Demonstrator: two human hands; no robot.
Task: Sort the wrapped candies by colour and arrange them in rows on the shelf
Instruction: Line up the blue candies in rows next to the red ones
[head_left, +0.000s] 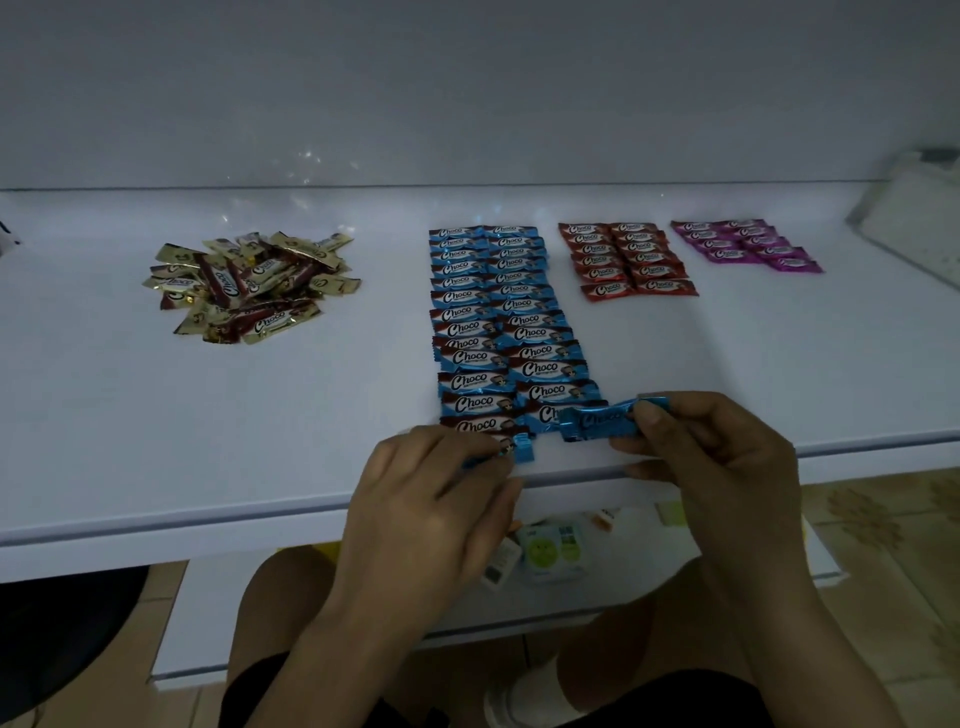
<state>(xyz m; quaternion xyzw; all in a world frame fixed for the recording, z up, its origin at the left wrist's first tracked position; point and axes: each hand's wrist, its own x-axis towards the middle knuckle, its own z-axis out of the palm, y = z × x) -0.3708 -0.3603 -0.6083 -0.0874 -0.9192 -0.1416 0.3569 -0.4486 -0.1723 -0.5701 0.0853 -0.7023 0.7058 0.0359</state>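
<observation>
1. Knee (280, 597) sits below the shelf's (156, 441) front edge.
2. Left hand (431, 499): grip pinched on a blue candy (522, 449), only its crimped end showing, at the left column's foot, apparently to extend it.
3. Right hand (711, 467): grip pinches a second blue candy (597, 418) by its end, held level at the right column's foot.
4. Blue rows (498, 312): glossy foil pillows, overlapping.
5. Gold-brown pile (249, 283) lies unsorted, far left; red rows (628, 257) and purple rows (743, 244) lie beyond, right.
</observation>
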